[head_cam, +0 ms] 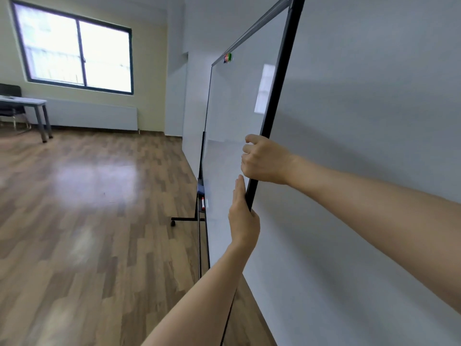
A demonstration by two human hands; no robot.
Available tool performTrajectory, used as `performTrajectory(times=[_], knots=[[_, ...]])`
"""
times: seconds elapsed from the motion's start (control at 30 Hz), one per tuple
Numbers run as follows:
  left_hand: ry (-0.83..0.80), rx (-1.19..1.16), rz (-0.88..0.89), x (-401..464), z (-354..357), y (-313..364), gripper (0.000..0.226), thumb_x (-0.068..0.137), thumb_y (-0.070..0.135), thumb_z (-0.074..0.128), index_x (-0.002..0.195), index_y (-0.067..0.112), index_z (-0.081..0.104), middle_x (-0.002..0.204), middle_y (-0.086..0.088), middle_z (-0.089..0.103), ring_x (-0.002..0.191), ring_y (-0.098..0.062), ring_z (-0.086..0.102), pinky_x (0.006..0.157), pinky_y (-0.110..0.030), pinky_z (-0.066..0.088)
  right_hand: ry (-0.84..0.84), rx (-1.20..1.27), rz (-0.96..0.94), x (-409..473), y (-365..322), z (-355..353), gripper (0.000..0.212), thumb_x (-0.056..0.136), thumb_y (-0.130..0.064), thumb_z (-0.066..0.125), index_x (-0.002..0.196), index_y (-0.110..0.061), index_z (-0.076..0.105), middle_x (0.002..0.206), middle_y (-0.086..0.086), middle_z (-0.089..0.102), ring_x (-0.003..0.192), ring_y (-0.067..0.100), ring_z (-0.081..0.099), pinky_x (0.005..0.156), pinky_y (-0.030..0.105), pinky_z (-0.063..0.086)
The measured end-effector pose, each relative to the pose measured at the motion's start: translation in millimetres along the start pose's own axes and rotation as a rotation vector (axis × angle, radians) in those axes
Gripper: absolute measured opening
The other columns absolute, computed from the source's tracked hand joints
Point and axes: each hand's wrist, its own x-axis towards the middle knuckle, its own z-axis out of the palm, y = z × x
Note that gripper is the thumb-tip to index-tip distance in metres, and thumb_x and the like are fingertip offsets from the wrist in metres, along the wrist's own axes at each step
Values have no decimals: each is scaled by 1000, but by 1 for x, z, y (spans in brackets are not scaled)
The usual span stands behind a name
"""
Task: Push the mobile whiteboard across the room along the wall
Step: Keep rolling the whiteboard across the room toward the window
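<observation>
At about 6 o'clock the left hand [243, 216] reaches up, palm and straight fingers laid flat on the face of the mobile whiteboard [239, 126] while the thumb hooks round its near black edge, so it is clamped loosely on the frame; just above it, toward 3 o'clock, the right hand [264, 159] is curled tight round the same edge, fingers wrapping onto the writing side. The board stands just beside the grey wall [361, 121] on the right, and whether it touches the wall cannot be told. Its long axis runs away from the viewer toward 12 o'clock, parallel to the wall, the white face turned to the open room at 9 o'clock. It looks stiff and tall, fairly light on its castors [172, 223], top-heavy if shoved high, and the glossy face is likely slippery, so the rigid frame edge is the better hold. Farther on, a tray carries a red marker [203, 203], magnets [227, 57] sit near the top, and beyond lie the wood floor [87, 196], a table [27, 102] and a window [74, 48] at 10 o'clock
</observation>
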Motion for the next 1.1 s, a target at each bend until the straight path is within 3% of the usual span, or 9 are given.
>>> performTrajectory(times=[0.23,0.37,0.5,0.6,0.73,0.83,1.1], knots=[[-13,-4,-21,115,32,-62,98,77,-26,34,152,35,14,154,-1,41,140,-25,39,110,-44,42,-40,-19,-17,70,11,104,39,59,13,49,43,-23,52,41,-7,49,47,19,33,72,31,56],[-5,18,1,169,48,-91,97,77,-27,35,153,29,14,159,0,32,145,-20,30,112,-32,36,-44,12,2,105,17,160,38,60,13,49,44,-21,49,42,-6,41,47,18,43,70,31,55],[-33,3,-9,242,62,-125,98,75,-29,35,153,27,13,162,1,24,149,-18,20,119,-43,28,-63,19,39,154,25,223,38,61,14,49,45,-20,49,42,-6,44,46,18,43,67,30,55],[-42,-4,-14,285,70,-142,101,73,-31,33,153,27,13,163,2,20,150,-18,15,120,-48,24,-75,19,43,182,31,262,37,59,15,51,46,-19,40,45,-4,34,47,18,43,63,30,54],[-47,-12,-28,340,79,-172,104,71,-33,31,154,26,12,164,3,17,151,-18,12,120,-48,22,-107,21,8,221,33,318,39,59,12,68,47,-18,44,49,-3,43,50,20,44,59,29,50],[-50,-13,-31,377,90,-190,104,71,-33,31,154,27,11,164,2,15,151,-19,10,120,-49,22,-97,-4,24,243,36,353,39,67,13,67,50,-16,46,54,0,49,54,22,48,63,32,51],[-26,21,-50,508,131,-252,102,72,-32,29,154,27,11,164,4,15,151,-19,9,121,-46,21,-72,-1,53,323,52,484,39,63,12,70,47,-17,49,48,-3,47,51,21,48,67,31,52]])
